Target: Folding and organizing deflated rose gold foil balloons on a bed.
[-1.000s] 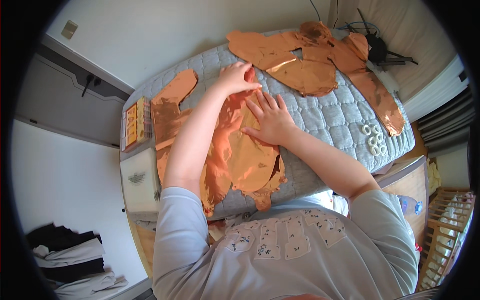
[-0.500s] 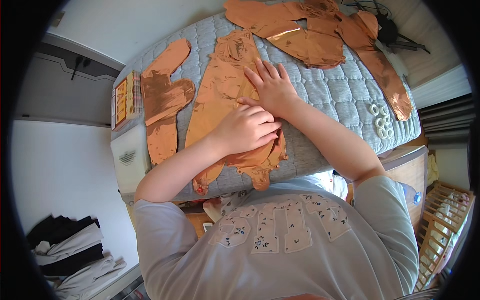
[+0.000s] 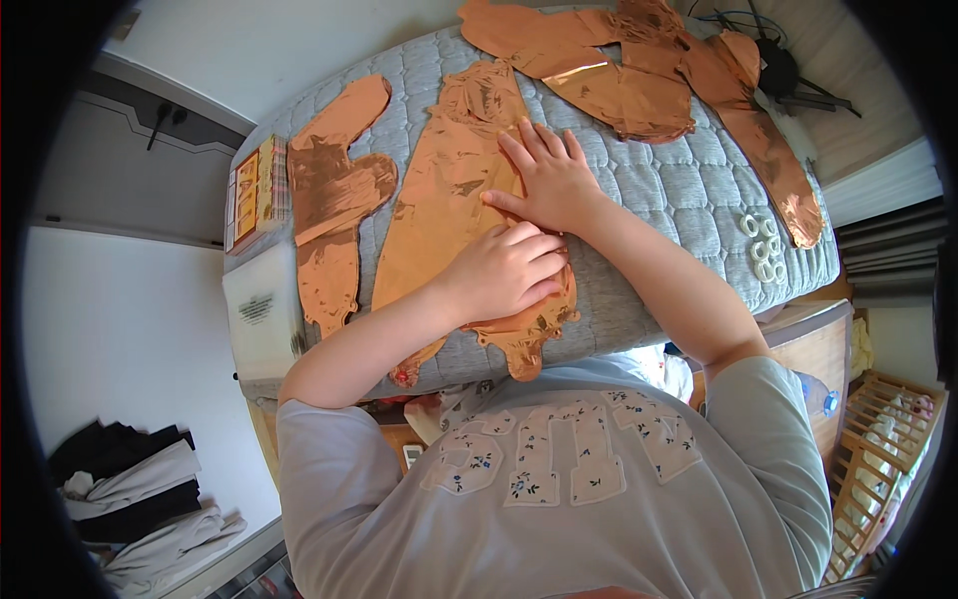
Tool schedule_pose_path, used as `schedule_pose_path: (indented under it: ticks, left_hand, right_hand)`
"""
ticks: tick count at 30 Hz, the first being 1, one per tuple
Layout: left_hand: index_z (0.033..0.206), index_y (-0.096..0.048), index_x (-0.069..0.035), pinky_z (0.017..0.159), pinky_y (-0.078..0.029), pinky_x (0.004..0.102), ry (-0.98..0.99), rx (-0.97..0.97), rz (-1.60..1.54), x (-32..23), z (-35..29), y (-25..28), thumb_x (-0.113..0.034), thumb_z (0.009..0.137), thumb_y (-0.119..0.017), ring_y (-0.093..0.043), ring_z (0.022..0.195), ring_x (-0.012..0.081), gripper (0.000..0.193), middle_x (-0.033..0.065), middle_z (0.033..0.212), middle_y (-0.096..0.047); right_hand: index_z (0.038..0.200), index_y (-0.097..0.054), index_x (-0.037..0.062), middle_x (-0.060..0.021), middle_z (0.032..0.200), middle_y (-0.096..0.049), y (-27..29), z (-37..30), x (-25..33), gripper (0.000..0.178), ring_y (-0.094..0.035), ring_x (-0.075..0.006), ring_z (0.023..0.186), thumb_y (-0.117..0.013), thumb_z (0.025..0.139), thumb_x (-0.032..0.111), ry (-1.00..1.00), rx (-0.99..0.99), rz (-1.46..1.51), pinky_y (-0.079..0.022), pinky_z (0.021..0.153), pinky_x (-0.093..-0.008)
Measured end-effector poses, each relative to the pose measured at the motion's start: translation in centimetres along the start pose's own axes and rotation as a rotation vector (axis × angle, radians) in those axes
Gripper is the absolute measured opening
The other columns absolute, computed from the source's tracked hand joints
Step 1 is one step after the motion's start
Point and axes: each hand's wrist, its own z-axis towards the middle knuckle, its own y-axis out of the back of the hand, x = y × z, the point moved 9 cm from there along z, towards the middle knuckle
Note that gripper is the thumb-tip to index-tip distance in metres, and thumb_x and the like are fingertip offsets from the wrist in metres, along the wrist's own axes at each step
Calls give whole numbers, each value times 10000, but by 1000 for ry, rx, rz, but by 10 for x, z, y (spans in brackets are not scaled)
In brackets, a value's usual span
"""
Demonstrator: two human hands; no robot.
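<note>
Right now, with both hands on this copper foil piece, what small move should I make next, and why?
I'd probably slide your right hand toward the far end of the copper foil piece, since that end looks crinkled, while your left hand, resting on the nearer part, could steady it.

Plain off-white wall [image 3: 279, 40] behind the bed's grey quilted mattress [image 3: 649, 190]. To my left, grey panelled door [image 3: 110, 175] with dark handle [image 3: 157, 125], smooth white flat surface [image 3: 130, 329] below it. Strip of light-brown wood-look floor [image 3: 263, 439] showing. Far right: pleated dark-grey fabric curtain [image 3: 883, 270], slatted light-wood crib-like frame [image 3: 878, 424]. Pale wood-grain panel [image 3: 823, 75] in the corner. Light soft, bright.
</note>
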Motion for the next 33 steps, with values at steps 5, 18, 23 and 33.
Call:
schedule_pose_path:
  ticks: [5,18,23,33]
  left_hand:
    - [1164,-724,-111,964,-518,379,-14,11,61,-11,-2,3,-328,864,-771,-608,1172,219,373,43,1237,-689]
    - [1326,-706,-165,1077,-432,433,134,23,-326,0,-55,39,-160,887,-737,-587,1204,257,440,34,1319,-666]
    - [1248,-750,-196,1080,-421,425,268,112,-59,26,-92,64,-58,850,-719,-588,1200,247,422,5,1300,-668]
    - [1067,-791,-219,918,-468,361,125,-11,104,17,-90,62,-123,817,-767,-653,1029,180,269,-57,1168,-693]
  right_hand:
    - [1641,-288,159,-186,1700,-248,1,-2,5,987,-223,-339,1572,-402,929,832,4,-17,-33,-153,1272,-556]
    - [1622,-326,153,-201,1669,-306,3,-1,6,950,-282,-363,1543,-450,935,798,41,-105,-85,-191,1255,-559]
    - [1626,-319,144,-203,1670,-302,1,0,5,965,-262,-360,1553,-432,934,807,40,-86,-82,-184,1253,-570]
    - [1612,-344,149,-201,1662,-318,4,-1,7,952,-286,-364,1542,-460,929,802,48,-116,-81,-205,1246,-577]
